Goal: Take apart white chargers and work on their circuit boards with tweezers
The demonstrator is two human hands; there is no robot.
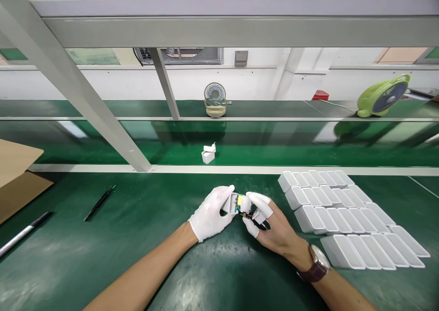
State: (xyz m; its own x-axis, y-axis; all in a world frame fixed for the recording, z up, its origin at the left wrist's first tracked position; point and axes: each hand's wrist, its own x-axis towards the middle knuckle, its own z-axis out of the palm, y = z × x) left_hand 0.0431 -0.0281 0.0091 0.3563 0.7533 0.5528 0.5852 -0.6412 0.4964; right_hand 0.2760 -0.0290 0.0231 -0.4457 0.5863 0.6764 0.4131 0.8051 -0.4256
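My left hand (210, 214), in a white glove, is closed around a small white plastic housing (229, 203). My right hand (265, 222), with white finger cots on the fingertips and a watch on the wrist, pinches a small circuit board with a yellow part (242, 204) at the housing's open end. Thin red and dark wires show under the board. Both hands meet above the green mat, near its middle.
Rows of empty white housings (346, 217) lie to the right. One assembled white piece (208, 153) sits on the green conveyor belt beyond. Black tweezers (99, 202) and a pen (24, 233) lie left, beside a cardboard box (17, 176). Two small fans (215, 99) stand on the far shelf.
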